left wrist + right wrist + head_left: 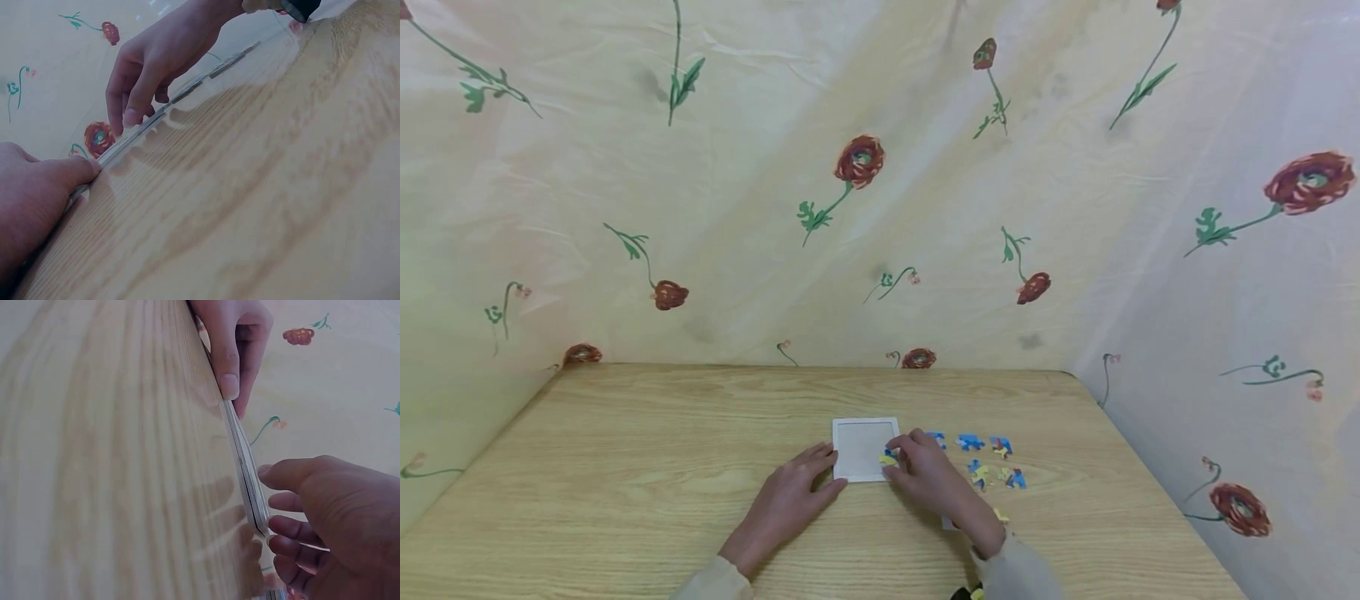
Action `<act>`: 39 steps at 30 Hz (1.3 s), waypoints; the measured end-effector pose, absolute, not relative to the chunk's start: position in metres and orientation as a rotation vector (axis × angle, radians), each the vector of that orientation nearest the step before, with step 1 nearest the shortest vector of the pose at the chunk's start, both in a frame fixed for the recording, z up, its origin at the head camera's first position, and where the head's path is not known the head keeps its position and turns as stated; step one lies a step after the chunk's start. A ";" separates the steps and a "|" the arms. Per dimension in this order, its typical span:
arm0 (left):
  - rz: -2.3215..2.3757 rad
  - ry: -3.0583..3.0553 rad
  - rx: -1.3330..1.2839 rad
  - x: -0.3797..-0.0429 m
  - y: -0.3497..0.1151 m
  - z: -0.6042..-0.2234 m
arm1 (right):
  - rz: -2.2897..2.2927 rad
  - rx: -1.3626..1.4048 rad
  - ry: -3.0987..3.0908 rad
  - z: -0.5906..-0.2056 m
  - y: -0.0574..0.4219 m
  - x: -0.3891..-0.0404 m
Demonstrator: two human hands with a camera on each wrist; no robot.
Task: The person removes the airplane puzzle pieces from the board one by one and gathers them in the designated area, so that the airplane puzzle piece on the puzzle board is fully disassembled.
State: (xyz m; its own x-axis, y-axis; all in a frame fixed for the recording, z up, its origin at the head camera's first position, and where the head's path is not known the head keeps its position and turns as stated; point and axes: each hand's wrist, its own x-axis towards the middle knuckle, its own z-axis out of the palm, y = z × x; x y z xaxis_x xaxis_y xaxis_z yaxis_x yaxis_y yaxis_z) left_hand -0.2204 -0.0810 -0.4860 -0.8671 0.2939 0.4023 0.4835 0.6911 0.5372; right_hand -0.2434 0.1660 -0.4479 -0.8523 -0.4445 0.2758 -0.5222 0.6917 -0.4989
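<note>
A square white puzzle tray (865, 479) with a grey inside lies on the wooden table. My left hand (793, 492) holds its near left corner, fingers along the left side and thumb at the near edge. In the right wrist view the left thumb (230, 384) presses on the tray's edge. My right hand (925, 471) is over the tray's right side, fingers bent. Between its thumb and index finger is a blue and yellow jigsaw piece (887, 458), inside the tray near the right rim. From the wrist views the tray (247, 475) shows only edge-on.
Several loose jigsaw pieces (970, 442) in blue, yellow and red lie on the table (662, 467) right of the tray, some partly behind the right hand and forearm. A dark object with yellow (966, 593) shows by the right sleeve. Flowered cloth (737, 208) stands behind the table.
</note>
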 end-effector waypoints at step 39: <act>-0.950 -2.637 -0.616 -0.220 -0.080 -0.485 | 1.121 0.675 -2.829 -0.443 0.161 -0.244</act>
